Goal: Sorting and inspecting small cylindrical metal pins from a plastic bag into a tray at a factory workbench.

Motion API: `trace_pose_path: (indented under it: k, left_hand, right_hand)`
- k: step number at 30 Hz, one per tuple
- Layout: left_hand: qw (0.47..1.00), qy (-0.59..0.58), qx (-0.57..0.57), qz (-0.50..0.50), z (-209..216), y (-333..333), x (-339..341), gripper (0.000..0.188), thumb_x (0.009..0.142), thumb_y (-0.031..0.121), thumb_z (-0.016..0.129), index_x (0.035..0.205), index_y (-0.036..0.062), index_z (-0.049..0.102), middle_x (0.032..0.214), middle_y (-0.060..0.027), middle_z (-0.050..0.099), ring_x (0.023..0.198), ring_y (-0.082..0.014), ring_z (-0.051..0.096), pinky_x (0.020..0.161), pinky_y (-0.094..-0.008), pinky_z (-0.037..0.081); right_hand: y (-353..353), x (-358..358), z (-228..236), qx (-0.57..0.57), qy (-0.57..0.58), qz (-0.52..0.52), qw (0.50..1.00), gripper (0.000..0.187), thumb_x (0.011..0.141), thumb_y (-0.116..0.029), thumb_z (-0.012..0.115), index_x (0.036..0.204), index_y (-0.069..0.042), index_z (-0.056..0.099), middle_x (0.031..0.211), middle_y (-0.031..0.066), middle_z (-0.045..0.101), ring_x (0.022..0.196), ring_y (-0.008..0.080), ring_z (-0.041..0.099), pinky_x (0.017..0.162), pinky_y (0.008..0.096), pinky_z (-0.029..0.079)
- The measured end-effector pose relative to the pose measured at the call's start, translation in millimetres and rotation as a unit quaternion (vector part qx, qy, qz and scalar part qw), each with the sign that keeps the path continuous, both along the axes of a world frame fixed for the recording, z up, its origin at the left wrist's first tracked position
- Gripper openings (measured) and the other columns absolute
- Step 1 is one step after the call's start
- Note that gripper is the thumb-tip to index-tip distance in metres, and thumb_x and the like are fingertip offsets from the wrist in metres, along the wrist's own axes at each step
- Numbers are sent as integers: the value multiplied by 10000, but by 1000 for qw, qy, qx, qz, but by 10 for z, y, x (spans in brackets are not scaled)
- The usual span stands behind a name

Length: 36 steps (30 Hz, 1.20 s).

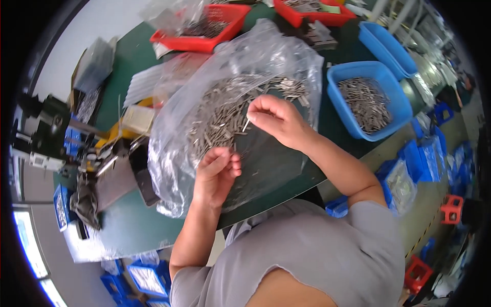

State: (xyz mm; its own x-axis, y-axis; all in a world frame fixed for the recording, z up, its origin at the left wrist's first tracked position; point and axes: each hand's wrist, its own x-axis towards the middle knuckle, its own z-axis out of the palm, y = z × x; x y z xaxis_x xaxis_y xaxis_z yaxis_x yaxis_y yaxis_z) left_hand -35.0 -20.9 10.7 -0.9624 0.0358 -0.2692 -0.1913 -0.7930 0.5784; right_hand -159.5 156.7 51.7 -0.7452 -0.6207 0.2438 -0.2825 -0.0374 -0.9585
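Observation:
My right hand [280,121] pinches a thin metal pin [246,125] between thumb and forefinger, above a spread of small metal pieces. Lower and to the left, my left hand [215,171] has its fingers curled with the thumb against them; what they hold, if anything, is too small to make out. Many short grey metal pieces [219,118] lie just beyond both hands on a transparent plastic bag [171,158]. To the right of the bag, a blue bin [335,97] contains more metal pieces [364,105].
Two red trays [194,44] [332,19] stand at the back of the green table [120,225], with another blue bin [388,51] at far right. A dark bench device [51,125] is at left. Blue crates [148,276] and red stools [451,210] are on the floor.

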Motion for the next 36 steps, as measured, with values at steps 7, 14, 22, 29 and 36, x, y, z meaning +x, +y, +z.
trace_pose_path:
  k: [7,14,22,29,36]
  left_hand:
    - [1000,16,25,6,44,-5,5,81,886,84,552,924,24,590,835,-114,624,726,-188,608,623,-284,523]
    - [999,34,34,2,31,-29,-77,88,885,80,550,925,11,584,860,-128,630,729,-195,620,651,-291,533]
    - [999,29,19,15,-15,-49,-69,102,893,87,537,938,7,580,865,-118,612,723,-178,595,649,-280,516]
    - [999,26,11,21,7,-67,-68,107,891,87,535,944,6,580,853,-109,605,718,-172,577,640,-270,498]
    - [1000,20,14,10,21,-36,-55,110,891,91,546,958,14,584,854,-105,613,723,-170,585,625,-269,489]
  right_hand:
    - [1102,-223,639,197,335,-465,796,76,844,-153,569,847,-78,579,780,93,602,650,254,593,575,351,452]
    - [1385,-379,525,375,455,-438,679,182,803,-166,613,969,-100,647,1011,79,634,987,290,564,801,362,460]
    - [21,-124,35,310,339,16,888,161,749,-120,656,884,-48,607,828,95,589,764,273,601,658,362,473]
    - [-122,-94,-341,312,379,-16,871,135,733,-89,645,847,-64,577,836,95,574,776,286,599,656,393,484]
    - [-75,-133,-221,185,239,13,953,69,792,-47,611,837,-42,559,773,71,606,650,224,596,577,319,467]
